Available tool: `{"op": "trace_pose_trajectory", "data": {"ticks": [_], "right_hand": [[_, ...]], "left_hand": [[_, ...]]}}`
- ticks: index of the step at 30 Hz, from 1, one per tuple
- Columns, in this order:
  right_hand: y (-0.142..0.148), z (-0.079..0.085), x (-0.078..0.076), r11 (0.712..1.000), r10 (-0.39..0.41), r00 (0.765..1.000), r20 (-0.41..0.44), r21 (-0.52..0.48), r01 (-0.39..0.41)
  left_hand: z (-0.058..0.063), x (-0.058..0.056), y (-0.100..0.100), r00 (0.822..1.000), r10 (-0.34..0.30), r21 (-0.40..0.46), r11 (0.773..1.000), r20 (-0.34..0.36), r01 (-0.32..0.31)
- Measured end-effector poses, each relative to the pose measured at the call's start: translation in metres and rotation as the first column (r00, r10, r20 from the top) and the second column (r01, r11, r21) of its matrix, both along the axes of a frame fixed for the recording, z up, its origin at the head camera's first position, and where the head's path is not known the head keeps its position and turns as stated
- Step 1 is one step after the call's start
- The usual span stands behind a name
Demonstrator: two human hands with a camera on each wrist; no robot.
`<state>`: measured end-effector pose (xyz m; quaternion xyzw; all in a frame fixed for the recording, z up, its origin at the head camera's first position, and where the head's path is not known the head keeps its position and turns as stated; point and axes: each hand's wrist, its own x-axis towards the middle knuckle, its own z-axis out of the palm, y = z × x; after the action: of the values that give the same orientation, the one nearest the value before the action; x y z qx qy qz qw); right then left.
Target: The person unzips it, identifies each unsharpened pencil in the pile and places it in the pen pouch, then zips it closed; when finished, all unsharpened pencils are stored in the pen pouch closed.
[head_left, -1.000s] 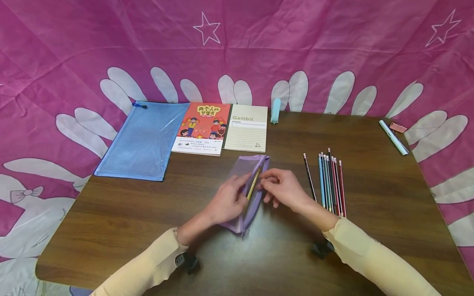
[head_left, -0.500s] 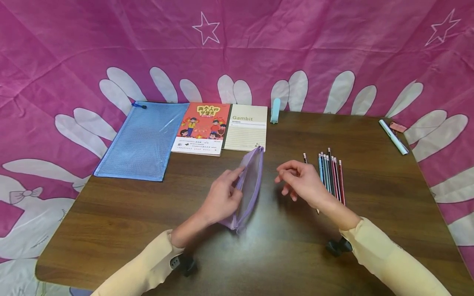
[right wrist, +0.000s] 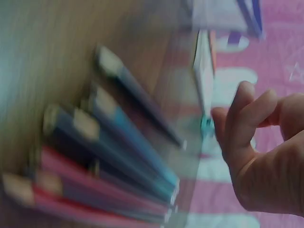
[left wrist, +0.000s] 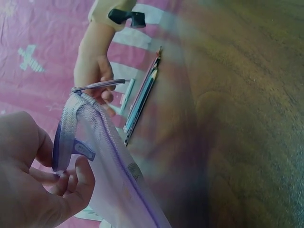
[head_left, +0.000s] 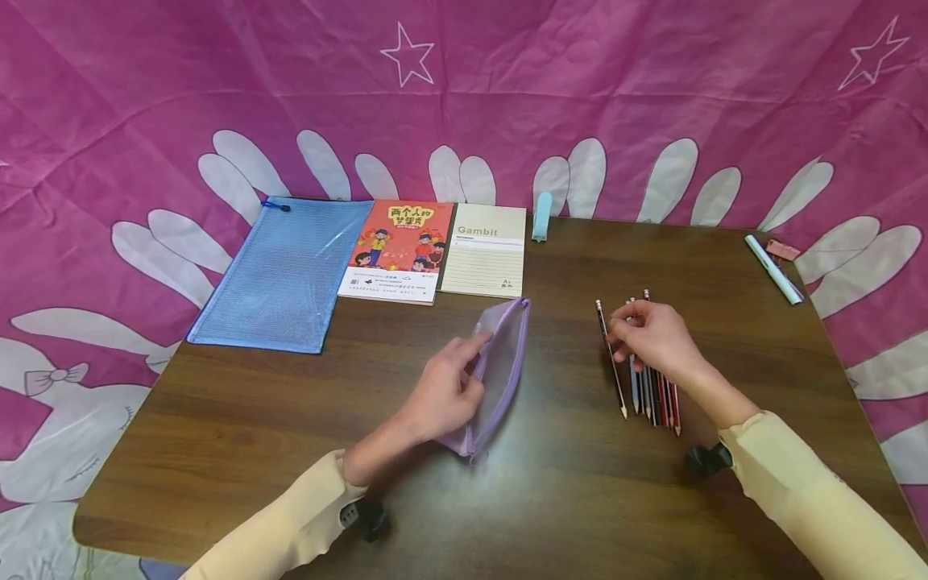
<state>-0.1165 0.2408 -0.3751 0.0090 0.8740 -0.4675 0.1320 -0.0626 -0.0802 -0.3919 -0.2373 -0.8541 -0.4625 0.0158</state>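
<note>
My left hand [head_left: 445, 387] pinches one side of a purple mesh pencil case [head_left: 513, 379] between thumb and fingers. The case stands with its zipped mouth gaping, as the left wrist view [left wrist: 111, 128] also gives. My right hand [head_left: 656, 338] hovers over several pencils [head_left: 656, 395] with its fingers loosely bent and nothing in them. One dark pencil [head_left: 616, 379] lies a little apart, left of the bunch, near the right fingertips. In the right wrist view, the blurred pencils [right wrist: 128, 142] lie below the hand [right wrist: 266, 156]; part of the bunch is hidden by it in the head view.
Along the back of the wooden table [head_left: 290, 451] lie a blue mesh zip folder [head_left: 283, 274], a red booklet [head_left: 399, 250], a cream notebook [head_left: 484, 250] and a light blue stapler-like thing [head_left: 541, 216]. A pale blue pen-like stick [head_left: 774, 270] and a pink block [head_left: 783, 250] are at the far right.
A yellow pencil, seen at the case's mouth a second ago, no longer shows. My right hand has moved from the case rightward to the pencils. My left hand stays at the case.
</note>
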Motion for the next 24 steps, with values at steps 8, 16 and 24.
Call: {"op": "trace_pose_trajectory", "data": {"ticks": [8, 16, 24], "right_hand": [[0.031, -0.009, -0.014, 0.974, 0.006, 1.0, 0.003, 0.226, -0.006], [0.033, -0.018, -0.019, 0.96, 0.037, 0.999, -0.002, 0.279, -0.034], [0.03, -0.018, -0.021, 0.924, 0.073, 0.997, -0.022, 0.379, -0.06]], "left_hand": [[-0.002, 0.001, 0.002, 1.0, -0.001, -0.01, 1.0, 0.003, 0.001], [-0.003, 0.001, 0.002, 1.0, -0.008, -0.005, 1.0, 0.008, 0.008], [-0.003, 0.002, 0.001, 0.999, -0.019, 0.008, 1.0, 0.031, 0.019]]}}
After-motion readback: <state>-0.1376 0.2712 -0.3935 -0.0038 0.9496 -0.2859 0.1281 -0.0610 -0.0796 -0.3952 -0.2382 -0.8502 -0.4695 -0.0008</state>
